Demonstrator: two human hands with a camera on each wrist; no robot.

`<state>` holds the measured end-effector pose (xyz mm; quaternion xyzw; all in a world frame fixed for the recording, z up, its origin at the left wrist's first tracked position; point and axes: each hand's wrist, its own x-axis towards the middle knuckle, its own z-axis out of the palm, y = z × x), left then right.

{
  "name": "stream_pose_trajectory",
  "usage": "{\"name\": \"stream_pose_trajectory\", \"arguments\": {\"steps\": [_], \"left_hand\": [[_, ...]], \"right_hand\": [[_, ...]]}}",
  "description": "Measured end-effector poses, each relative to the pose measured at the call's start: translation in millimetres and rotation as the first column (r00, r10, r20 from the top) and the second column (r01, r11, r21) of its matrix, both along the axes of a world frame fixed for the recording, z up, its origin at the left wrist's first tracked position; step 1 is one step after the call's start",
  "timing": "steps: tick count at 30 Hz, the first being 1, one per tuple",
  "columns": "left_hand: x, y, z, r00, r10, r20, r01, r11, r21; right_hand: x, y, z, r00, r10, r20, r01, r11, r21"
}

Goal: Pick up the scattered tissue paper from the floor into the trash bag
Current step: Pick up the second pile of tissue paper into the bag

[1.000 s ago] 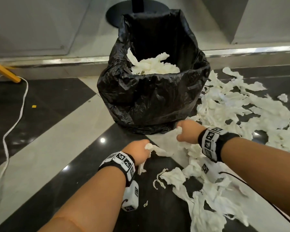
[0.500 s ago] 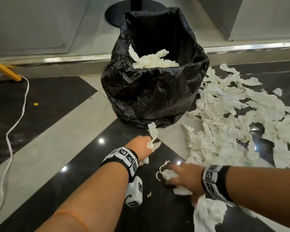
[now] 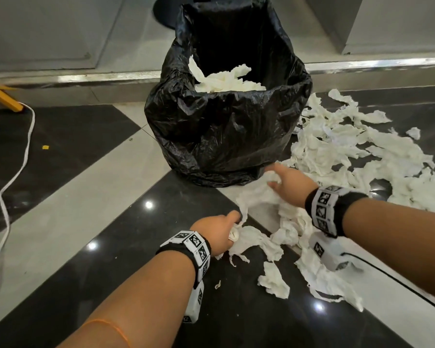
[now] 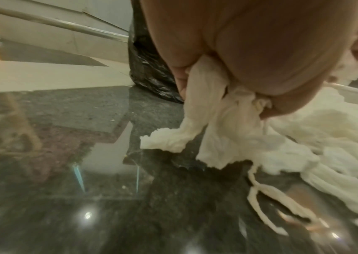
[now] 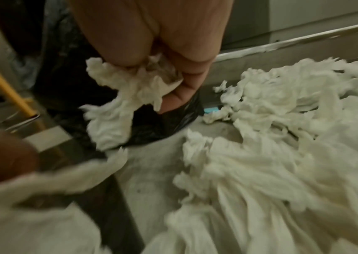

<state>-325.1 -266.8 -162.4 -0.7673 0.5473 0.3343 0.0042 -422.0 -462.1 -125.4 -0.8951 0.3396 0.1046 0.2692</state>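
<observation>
Both hands grip tissue strips just before the black trash bag: left hand fisted, right hand curled round a wad. Loose tissue lies right of the bag; a white cord trails far left.

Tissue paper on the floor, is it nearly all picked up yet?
Not yet. Some white tissue already sits in the black plastic trash bag. The left hand and right hand each grip a white tissue clump. A big scattered tissue pile remains on the floor.
</observation>
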Motion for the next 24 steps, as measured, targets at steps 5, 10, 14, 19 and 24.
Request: {"name": "stream_pose_trajectory", "arguments": {"steps": [5, 10, 14, 19, 24], "left_hand": [[-21.7, -8.9, -7.0, 0.977, -0.208, 0.034, 0.208, 0.978, 0.012], [-40.2, -8.3, -28.1, 0.946, -0.312, 0.09, 0.287, 0.933, 0.215], [-39.6, -5.4, -35.5, 0.954, -0.279, 0.105, 0.249, 0.939, 0.236], [-22.2, -2.6, -30.8, 0.971, -0.171, 0.166, 0.123, 0.956, 0.266], [5.5, 1.8, -18.9, 0.976, -0.094, 0.197, 0.037, 0.961, 0.276]], "right_hand": [[-5.3, -21.8, 5.8, 0.989, -0.138, -0.048, 0.137, 0.99, -0.036], [-16.3, -25.9, -1.5, 0.993, -0.101, -0.056, 0.098, 0.993, -0.06], [-27.3, -20.6, -14.9, 0.985, 0.124, -0.117, -0.131, 0.99, -0.053], [-49.3, 28.4, -22.5, 0.704, 0.648, -0.29, -0.662, 0.747, 0.064], [-79.0, 86.2, -54.0, 0.136, 0.914, -0.382, -0.924, 0.256, 0.284]]}}
